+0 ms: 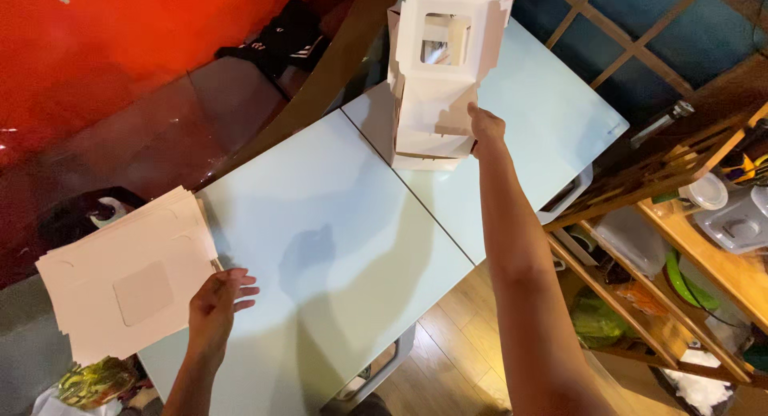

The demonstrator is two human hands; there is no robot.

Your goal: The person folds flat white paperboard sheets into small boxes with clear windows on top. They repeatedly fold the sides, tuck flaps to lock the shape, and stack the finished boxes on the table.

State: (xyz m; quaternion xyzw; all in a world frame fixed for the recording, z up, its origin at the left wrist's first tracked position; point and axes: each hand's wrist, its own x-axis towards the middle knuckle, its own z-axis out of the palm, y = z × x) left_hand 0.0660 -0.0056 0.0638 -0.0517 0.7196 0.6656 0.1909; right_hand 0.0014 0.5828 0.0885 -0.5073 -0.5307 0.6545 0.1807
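A stack of flat white box blanks [128, 284], each with a window patch, lies at the left end of the pale table [336, 248]. My left hand [216, 304] rests on the stack's right edge with fingers spread over the table, holding nothing. At the far end of the table stands a pile of folded white window boxes [436, 72]. My right hand [486, 130] reaches out and touches the right side of the lower box; whether it grips is unclear.
A wooden shelf [680, 224] with plastic containers and a green item stands to the right. A red wall [120, 48] and a dark bench run along the left. Wooden floor [448, 360] shows below the table's edge. A crumpled foil bag [92, 380] sits at bottom left.
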